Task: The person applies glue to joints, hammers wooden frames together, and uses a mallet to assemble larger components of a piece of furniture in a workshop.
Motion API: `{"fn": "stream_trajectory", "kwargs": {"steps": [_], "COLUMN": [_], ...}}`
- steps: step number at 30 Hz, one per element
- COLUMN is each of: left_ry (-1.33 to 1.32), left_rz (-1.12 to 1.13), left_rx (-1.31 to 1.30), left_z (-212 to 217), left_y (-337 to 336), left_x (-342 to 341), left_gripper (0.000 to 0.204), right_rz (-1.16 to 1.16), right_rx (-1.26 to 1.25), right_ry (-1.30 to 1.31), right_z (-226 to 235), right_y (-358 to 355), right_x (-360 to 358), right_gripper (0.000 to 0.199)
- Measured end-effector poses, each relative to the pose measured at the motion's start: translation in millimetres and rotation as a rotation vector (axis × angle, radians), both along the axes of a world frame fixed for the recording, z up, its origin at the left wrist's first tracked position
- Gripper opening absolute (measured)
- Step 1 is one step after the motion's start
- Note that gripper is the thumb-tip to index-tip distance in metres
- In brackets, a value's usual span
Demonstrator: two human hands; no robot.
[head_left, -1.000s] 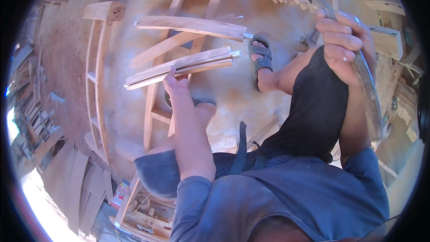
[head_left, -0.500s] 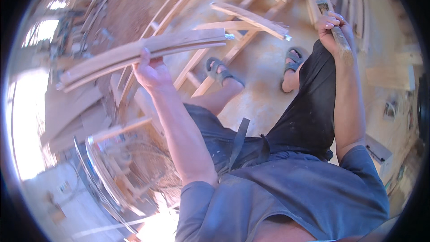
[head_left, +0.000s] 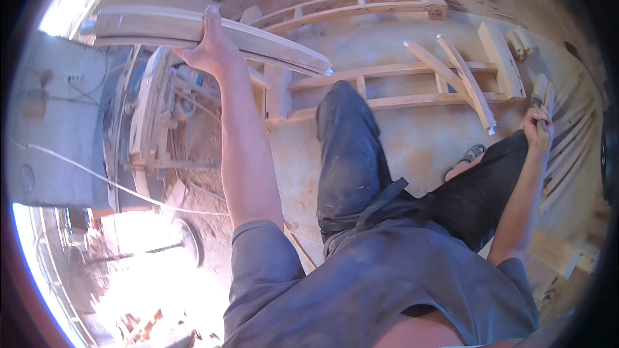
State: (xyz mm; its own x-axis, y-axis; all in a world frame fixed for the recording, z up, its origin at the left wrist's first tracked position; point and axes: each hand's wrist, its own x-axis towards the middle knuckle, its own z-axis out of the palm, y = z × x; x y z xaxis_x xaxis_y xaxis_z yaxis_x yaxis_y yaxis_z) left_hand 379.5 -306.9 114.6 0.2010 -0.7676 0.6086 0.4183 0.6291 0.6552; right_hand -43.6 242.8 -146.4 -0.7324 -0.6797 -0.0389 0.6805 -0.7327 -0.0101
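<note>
While held aloft, well above the sawdust-strewn floor (head_left: 412, 148), lie two curved wooden slats (head_left: 213, 35) stacked together, long axis running left to right across the upper left of the view, one end out past the bright left rim, the other tapering to a point just above the dark-trousered knee (head_left: 345, 100). Gripped near mid-length by the left hand (head_left: 209, 48), fingers wrapped over the top edge and thumb beneath, forearm stretched straight up and away from the blue shirt sleeve (head_left: 261, 251). Lower and out to the right, hanging beside the thigh with arm nearly straight: the right hand (head_left: 535, 129), closed around a narrow wooden stick (head_left: 540, 93), upper tip poking above the knuckles. Closer to the slats by far, the left hand; well apart from them, the right. Farther off on the floor, flat ladder-like wooden frames (head_left: 400, 90), and beyond the left hand, a dusty machine (head_left: 164, 116) with cables.
</note>
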Motion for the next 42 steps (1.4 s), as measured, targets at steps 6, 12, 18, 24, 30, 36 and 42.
{"fn": "stream_trajectory", "kwargs": {"steps": [6,12,18,24,30,36,42], "left_ry": [-0.149,-0.131,0.300,0.564,0.807,1.027,1.091], "left_rz": [0.162,0.303,0.140,-0.247,-0.451,-0.382,-0.454], "left_rx": [-0.016,0.249,0.730,0.943,1.140,1.079,0.955], "left_z": [-64,-96,-96,-159,-194,-197,-211], "left_y": [-69,-107,-107,-64,9,45,65], "left_x": [65,109,128,59,-32,-21,19], "left_gripper": [0.068,0.065,0.054,0.051,0.039,0.025,0.025], "right_rz": [-0.041,0.012,0.067,0.318,0.314,0.217,0.057], "right_rx": [0.229,0.345,0.516,0.473,0.492,0.399,0.517], "right_ry": [-0.009,0.008,0.160,0.542,0.555,0.564,0.395], "right_z": [8,-1,19,50,129,126,129], "right_y": [5,8,-47,-167,-324,-373,-401], "right_x": [-14,-46,8,86,219,290,303], "right_gripper": [0.034,0.027,0.017,0.010,0.048,0.062,0.055]}}
